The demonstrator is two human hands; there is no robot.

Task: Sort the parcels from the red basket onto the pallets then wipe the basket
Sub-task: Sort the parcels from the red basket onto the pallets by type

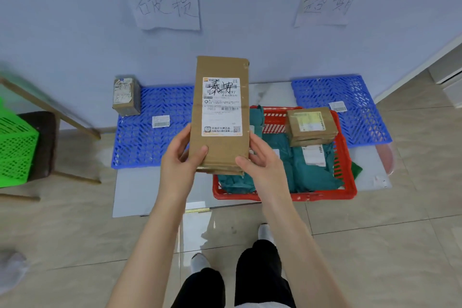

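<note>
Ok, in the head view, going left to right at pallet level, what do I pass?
Green basket → small taped box → loose label on the left pallet → long parcel held by the left hand and right hand → flat brown parcel in the red basket.

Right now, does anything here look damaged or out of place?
The long cardboard parcel being held up has a crumpled top right corner, and black handwriting is scrawled across its label's barcode. The small box at the back corner of the left blue pallet looks battered, with a wrinkled label.
</note>
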